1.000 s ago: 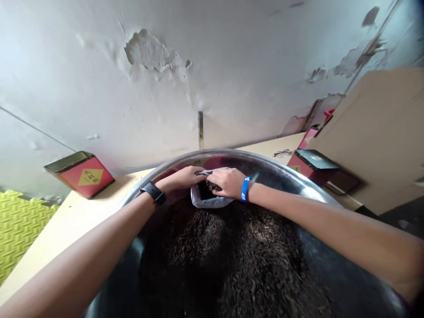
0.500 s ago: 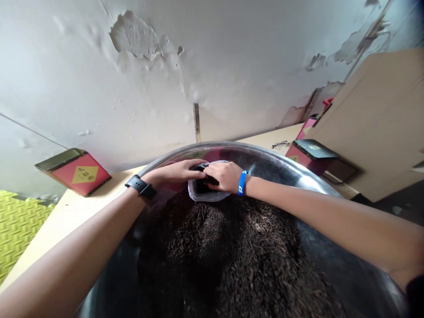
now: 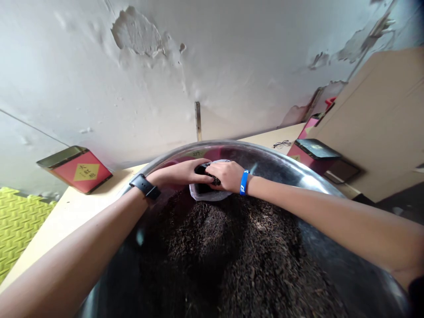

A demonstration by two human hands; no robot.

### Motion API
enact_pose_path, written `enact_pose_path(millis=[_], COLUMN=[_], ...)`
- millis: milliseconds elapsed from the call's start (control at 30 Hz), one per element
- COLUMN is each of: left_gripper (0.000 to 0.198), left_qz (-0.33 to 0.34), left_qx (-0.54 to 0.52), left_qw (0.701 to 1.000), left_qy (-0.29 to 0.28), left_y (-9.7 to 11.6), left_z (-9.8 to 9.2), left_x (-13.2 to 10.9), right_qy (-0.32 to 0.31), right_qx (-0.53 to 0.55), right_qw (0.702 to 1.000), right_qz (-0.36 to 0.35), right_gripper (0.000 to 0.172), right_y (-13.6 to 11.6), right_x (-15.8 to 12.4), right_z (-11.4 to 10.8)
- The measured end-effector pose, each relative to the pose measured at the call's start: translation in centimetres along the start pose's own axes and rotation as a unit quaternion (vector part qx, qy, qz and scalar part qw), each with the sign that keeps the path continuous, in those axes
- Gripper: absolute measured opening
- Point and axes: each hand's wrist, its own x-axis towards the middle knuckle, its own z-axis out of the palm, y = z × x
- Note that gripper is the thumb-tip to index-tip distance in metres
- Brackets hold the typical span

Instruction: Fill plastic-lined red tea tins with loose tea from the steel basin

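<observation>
My left hand (image 3: 180, 172) and my right hand (image 3: 227, 176) meet over the mouth of a translucent silvery plastic bag (image 3: 206, 195), gripping its rim. A dark clump of loose tea leaves (image 3: 206, 168) shows between my fingers. The bag stands against the far wall of a large steel basin (image 3: 212, 146), just behind a big heap of dark tea leaves (image 3: 232, 256). A black watch (image 3: 145, 186) circles my left wrist, and a blue wristband (image 3: 244, 182) circles my right. The bag's lower part is hidden behind the heap.
The basin sits on a pale wooden table (image 3: 71, 225). A red tea tin (image 3: 75, 170) lies tilted at the left, and a red tin with a black lid (image 3: 314, 152) stands at the right. Eyeglasses (image 3: 282, 144), a cardboard sheet (image 3: 374, 123) and a peeling wall (image 3: 139, 66) lie beyond.
My hands have drawn closer together over the bag's mouth, now covering most of its opening. The head view has shifted slightly, moving the basin rim a little higher in the picture.
</observation>
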Motion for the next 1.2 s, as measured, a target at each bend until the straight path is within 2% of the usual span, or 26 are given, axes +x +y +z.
enact_pose_path(millis=[133, 267, 467, 600, 767, 933, 1100, 1200], left_gripper=[0.045, 0.039, 0.049, 0.039, 0.039, 0.042, 0.038, 0.037], left_qz=[-0.047, -0.046, -0.026, -0.03, -0.004, 0.008, -0.01, -0.012], left_qx=[0.037, 0.058, 0.07, 0.122, 0.113, 0.078, 0.079, 0.091], left_qw=[0.996, 0.995, 0.993, 0.985, 0.988, 0.994, 0.994, 0.993], left_qy=[0.067, 0.066, 0.093, 0.12, 0.107, 0.08, 0.073, 0.075], left_y=[0.6, 0.9, 0.8, 0.3, -0.4, -1.0, -1.8, -1.9], left_z=[0.8, 1.0, 1.5, 2.2, 2.0, 1.2, 1.1, 1.1], left_x=[0.2, 0.2, 0.3, 0.6, 0.7, 0.5, 0.6, 0.7], right_qy=[-0.004, -0.002, -0.009, -0.004, -0.003, 0.021, 0.006, 0.006], right_qx=[0.004, -0.008, -0.01, -0.016, -0.017, -0.015, -0.049, -0.051], right_qw=[1.0, 1.0, 1.0, 1.0, 0.999, 0.996, 0.997, 0.995], right_qz=[0.01, 0.014, 0.004, -0.013, -0.032, -0.081, -0.061, -0.081], right_gripper=[0.027, 0.029, 0.026, 0.034, 0.036, 0.027, 0.041, 0.043], right_y=[0.1, 0.0, 0.0, 0.2, 0.2, -0.2, -1.6, -2.4], right_x=[0.0, 0.0, -0.1, -0.1, -0.1, 0.1, 0.2, 0.3], right_z=[0.0, 0.0, 0.0, 0.0, -0.1, -0.8, -1.8, -2.1])
